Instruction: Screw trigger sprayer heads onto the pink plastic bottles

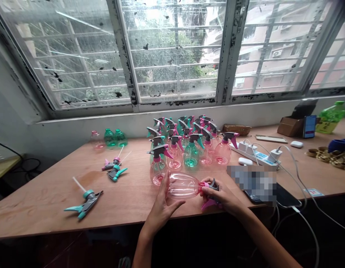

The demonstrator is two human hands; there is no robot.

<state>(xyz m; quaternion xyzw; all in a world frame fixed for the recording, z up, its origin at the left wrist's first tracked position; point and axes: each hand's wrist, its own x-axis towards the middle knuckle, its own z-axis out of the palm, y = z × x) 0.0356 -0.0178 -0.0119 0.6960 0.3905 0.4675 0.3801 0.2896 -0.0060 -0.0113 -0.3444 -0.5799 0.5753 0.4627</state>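
A clear pink spray bottle [183,185] lies on its side in the air above the table's front edge, its base to the left. My right hand [221,195] is closed around its grey and pink trigger head [213,185], at the neck. Against the bottle's base rests my left hand [161,203], with fingers stretched up and the thumb held apart below. Just behind stand several pink and green spray bottles [191,154] fitted with trigger heads. Off to the left lies a loose grey and teal trigger head [87,203] with its tube.
More loose trigger heads [115,173] lie on the left of the wooden table [136,201]. Bottles without heads [109,138] stand behind them. On the right are a power strip [256,153], cables, phones [288,195] and a cardboard box [291,126].
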